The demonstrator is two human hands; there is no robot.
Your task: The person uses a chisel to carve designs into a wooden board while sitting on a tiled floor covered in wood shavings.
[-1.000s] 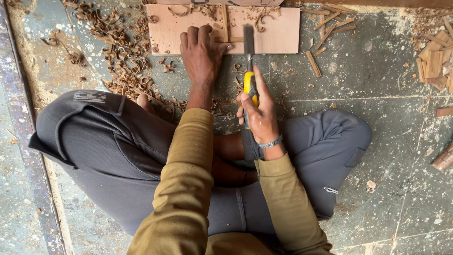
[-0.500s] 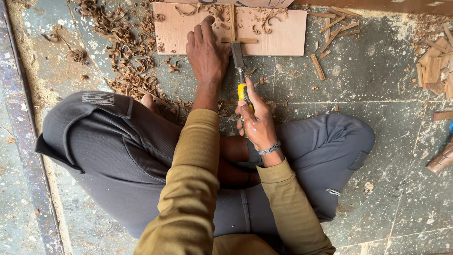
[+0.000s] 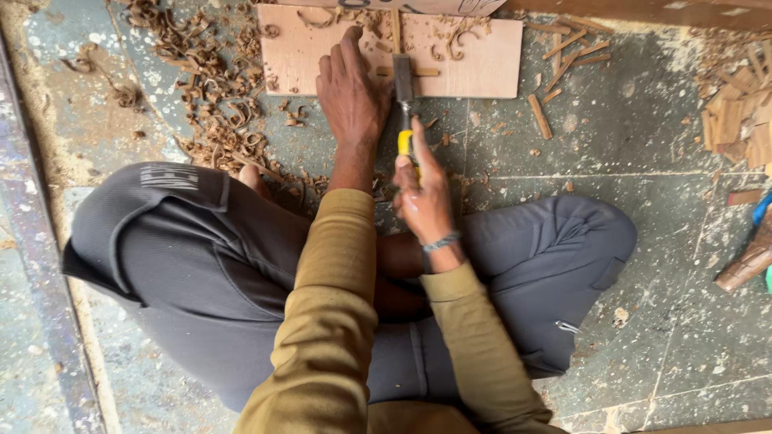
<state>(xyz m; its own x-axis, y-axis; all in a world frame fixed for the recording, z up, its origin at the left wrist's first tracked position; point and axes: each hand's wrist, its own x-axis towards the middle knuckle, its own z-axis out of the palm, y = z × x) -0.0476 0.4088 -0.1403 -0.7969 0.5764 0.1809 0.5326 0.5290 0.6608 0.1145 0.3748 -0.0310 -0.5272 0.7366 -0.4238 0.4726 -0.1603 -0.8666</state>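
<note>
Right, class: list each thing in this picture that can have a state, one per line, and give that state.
Left hand: flat, pressing down on the board.
Right hand: closed around the chisel's yellow handle.
Chisel: blade resting on the board, pointing away from the person.
Wooden board: lying flat on the floor, strewn with shavings.
Wood shavings: curled, loose, heaped to the left.
Wood offcuts: scattered loose on the floor.
</note>
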